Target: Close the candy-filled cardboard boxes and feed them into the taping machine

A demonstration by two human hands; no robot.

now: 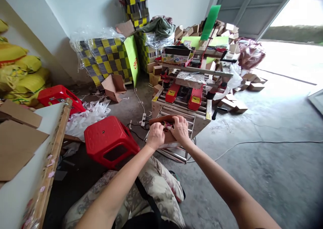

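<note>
A small brown cardboard box (169,138) rests on the near rollers of a roller-topped machine (176,110), with something colourful partly showing inside. My left hand (156,134) is closed on the box's left side, fingers curled over its edge. On the right side my right hand (180,129) grips the box, its fingers bent over the upper edge. The thumbs are close together near the opening. Beyond the hands, the machine has two red blocks and a package wrapped in clear tape (190,79) on top.
A red stool (108,141) stands left of the machine. A table with a wooden edge (54,165) holds flat cardboard at far left. Many small boxes (233,106) lie behind and right of the machine. A cable (242,143) crosses the floor at right.
</note>
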